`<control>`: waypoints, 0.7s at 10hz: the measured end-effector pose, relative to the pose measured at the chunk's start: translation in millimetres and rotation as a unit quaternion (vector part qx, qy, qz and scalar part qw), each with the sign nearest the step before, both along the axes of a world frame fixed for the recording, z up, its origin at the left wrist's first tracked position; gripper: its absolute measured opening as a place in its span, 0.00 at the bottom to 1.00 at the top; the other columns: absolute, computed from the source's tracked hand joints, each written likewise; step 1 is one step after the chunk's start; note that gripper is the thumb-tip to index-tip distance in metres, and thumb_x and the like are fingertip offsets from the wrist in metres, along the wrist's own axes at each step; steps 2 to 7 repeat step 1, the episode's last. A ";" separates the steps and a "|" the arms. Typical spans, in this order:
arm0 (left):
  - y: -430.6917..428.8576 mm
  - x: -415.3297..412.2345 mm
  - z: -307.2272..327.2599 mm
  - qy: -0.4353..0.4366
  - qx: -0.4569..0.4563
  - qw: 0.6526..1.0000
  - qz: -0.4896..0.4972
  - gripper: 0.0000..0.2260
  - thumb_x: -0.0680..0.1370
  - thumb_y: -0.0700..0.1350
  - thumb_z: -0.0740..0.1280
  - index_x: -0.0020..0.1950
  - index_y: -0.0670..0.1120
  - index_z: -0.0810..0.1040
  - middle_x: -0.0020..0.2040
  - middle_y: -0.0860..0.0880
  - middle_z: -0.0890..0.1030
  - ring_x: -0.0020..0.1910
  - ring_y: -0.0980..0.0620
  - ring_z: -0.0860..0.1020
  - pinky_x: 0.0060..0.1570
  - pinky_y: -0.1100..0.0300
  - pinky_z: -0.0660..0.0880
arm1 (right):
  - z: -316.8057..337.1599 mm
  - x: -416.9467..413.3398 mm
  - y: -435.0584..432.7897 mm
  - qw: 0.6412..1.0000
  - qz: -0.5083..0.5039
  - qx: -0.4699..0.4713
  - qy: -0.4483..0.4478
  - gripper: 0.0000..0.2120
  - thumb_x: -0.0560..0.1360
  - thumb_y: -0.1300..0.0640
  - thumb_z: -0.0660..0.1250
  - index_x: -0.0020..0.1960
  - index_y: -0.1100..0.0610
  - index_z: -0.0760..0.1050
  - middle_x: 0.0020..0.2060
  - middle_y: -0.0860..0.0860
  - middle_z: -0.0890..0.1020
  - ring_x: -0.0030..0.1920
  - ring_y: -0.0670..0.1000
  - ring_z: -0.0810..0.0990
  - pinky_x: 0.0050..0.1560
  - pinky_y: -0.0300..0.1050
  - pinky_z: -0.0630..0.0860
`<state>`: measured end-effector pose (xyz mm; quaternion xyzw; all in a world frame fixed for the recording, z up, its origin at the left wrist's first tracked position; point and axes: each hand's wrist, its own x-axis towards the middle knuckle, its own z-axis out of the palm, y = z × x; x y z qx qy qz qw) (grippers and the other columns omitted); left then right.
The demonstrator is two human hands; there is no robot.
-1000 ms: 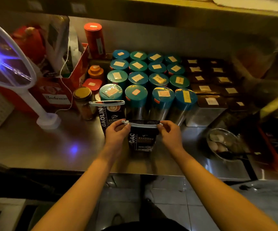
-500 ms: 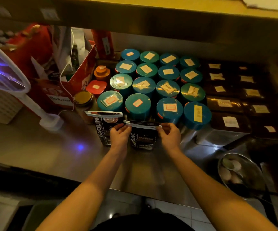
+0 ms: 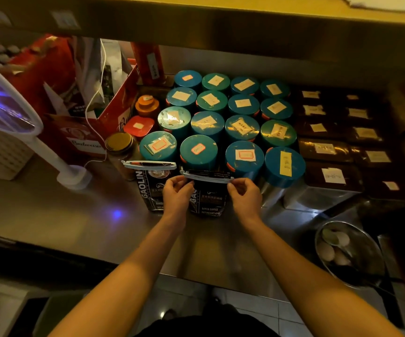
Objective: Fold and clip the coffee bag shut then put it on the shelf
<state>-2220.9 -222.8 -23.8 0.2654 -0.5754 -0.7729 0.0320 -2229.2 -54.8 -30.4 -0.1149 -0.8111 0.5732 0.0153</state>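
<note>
The coffee bag [image 3: 207, 198] has moved back from the shelf's [image 3: 50, 215] front edge and now stands beside an already clipped bag [image 3: 148, 188], against the teal canisters [image 3: 197, 149]; placement looks nearly done. Left hand [image 3: 176, 193] and right hand [image 3: 245, 194] each pinch an end of its white clip [image 3: 206, 177].

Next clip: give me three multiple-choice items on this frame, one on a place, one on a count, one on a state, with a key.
1. Where is the second clipped bag?
A. left of the held bag
B. behind the jars
C. in the bowl

2. How many teal-lidded jars?
A. 9
B. 16
C. 24

3. What are the hands doing?
A. resting empty
B. holding the clip ends
C. lifting a jar

Key: 1 A, it stands just left; 2 B, four rows of four; 3 B, left hand and right hand pinch opposite ends.
</note>
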 end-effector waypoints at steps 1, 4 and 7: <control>-4.8 4.6 3.5 0.012 -0.020 0.999 -0.023 0.09 0.77 0.37 0.67 0.53 0.47 0.72 0.56 0.44 0.78 0.56 0.47 0.79 0.53 0.57 0.77 | 2.7 4.0 1.3 1.000 -0.010 -0.020 0.006 0.07 0.76 0.61 0.67 0.54 0.58 0.77 0.49 0.51 0.81 0.51 0.48 0.79 0.55 0.43 0.76; -4.8 4.6 3.5 0.012 -0.020 0.999 -0.023 0.09 0.77 0.37 0.67 0.53 0.47 0.72 0.56 0.44 0.78 0.56 0.47 0.79 0.53 0.57 0.77 | 2.7 4.0 1.3 1.000 -0.010 -0.020 0.006 0.07 0.76 0.61 0.67 0.54 0.58 0.77 0.49 0.51 0.81 0.51 0.48 0.79 0.55 0.43 0.76; -4.8 4.6 3.5 0.012 -0.020 0.999 -0.023 0.09 0.77 0.37 0.67 0.53 0.47 0.72 0.56 0.44 0.78 0.56 0.47 0.79 0.53 0.57 0.77 | 2.7 4.0 1.3 1.000 -0.010 -0.020 0.006 0.07 0.76 0.61 0.67 0.54 0.58 0.77 0.49 0.51 0.81 0.51 0.48 0.79 0.55 0.43 0.76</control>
